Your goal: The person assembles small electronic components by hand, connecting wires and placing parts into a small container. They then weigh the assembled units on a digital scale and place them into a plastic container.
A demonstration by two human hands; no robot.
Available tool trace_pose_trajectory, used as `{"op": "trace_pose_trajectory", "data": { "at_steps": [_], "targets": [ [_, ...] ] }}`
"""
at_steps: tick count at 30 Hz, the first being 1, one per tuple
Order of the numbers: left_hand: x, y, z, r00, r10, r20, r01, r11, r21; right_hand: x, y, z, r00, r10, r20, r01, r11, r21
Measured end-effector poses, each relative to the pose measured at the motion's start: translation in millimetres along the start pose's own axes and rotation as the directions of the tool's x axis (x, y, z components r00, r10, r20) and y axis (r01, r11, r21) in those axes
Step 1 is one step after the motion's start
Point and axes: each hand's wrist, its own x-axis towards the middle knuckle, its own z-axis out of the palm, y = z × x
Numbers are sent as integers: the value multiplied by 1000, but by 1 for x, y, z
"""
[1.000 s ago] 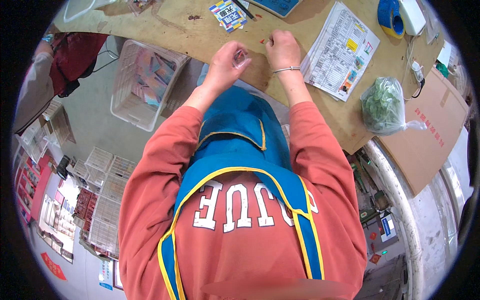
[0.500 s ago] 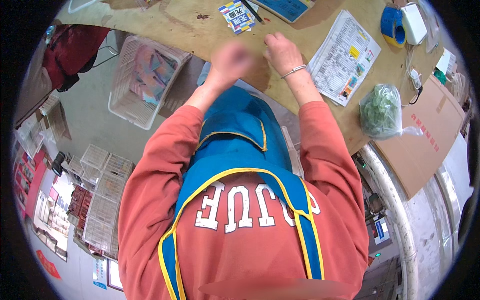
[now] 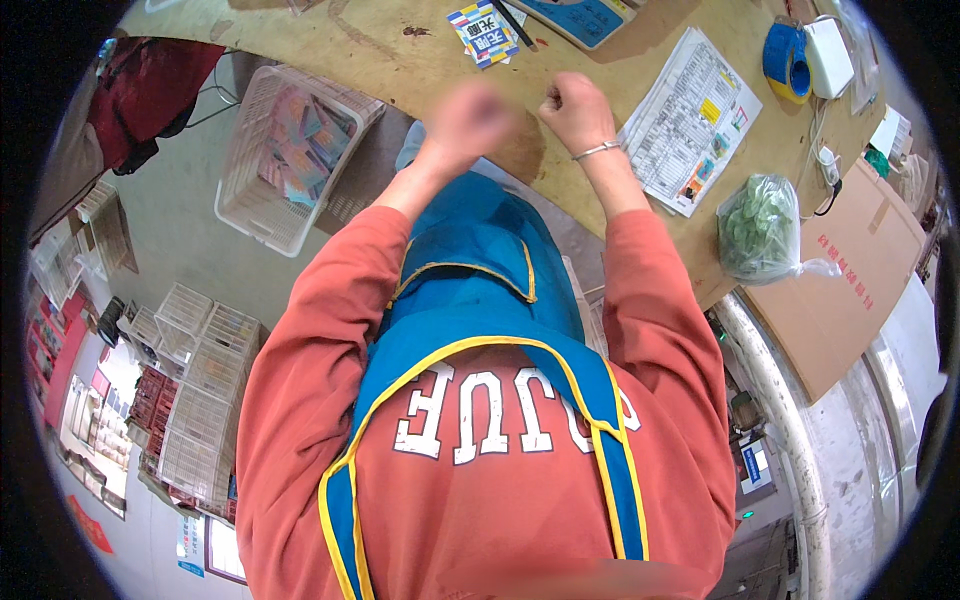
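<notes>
Both of my arms reach forward over the near edge of the worn wooden table (image 3: 400, 60). My left hand (image 3: 470, 122) is blurred, so neither its fingers nor anything in them can be made out. A short gap to its right, my right hand (image 3: 582, 110) has its fingers curled in and closed; whatever they hold, if anything, is hidden. A bracelet (image 3: 597, 150) circles that wrist. Just beyond the hands lies a small stack of colourful printed cards (image 3: 485, 38), with a dark pen (image 3: 514, 24) beside it.
Right of my hands are printed sheets (image 3: 690, 125), a bag of green leaves (image 3: 758, 228), a blue tape roll (image 3: 786, 62) and a white box (image 3: 829, 57). Left, below table height, a white plastic basket (image 3: 237, 150) holds colourful cards. A flat cardboard box (image 3: 850, 290) leans at right.
My right hand has moved slightly right and a little nearer, widening the gap between my hands. My left hand stays in nearly the same place.
</notes>
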Motion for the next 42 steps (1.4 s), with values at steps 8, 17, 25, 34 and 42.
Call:
{"op": "trace_pose_trajectory", "data": {
  "at_steps": [8, 17, 25, 34, 42],
  "targets": [
    [8, 22, 11, 998, 36, 53, -33, 997, -64, -45, -66, -59, 994, 32, -108, 46, 757, 651],
    [8, 112, 5, 951, 274, 144, -253, 956, -151, -81, -72, -152, 881, -227, -414, 389, 846, 364],
    [-6, 190, 10, 904, 301, 302, -240, 945, -224, -128, -76, -219, 793, -494, -355, 479, 867, -137],
    [-24, 241, 25, 828, 368, 423, -183, 890, -417, -177, -69, -253, 825, -469, -314, 472, 879, -73],
    [-43, 264, 17, 870, 237, 432, -88, 937, -337, -196, -74, -268, 869, -331, -367, 429, 874, 228]
  ]
}}
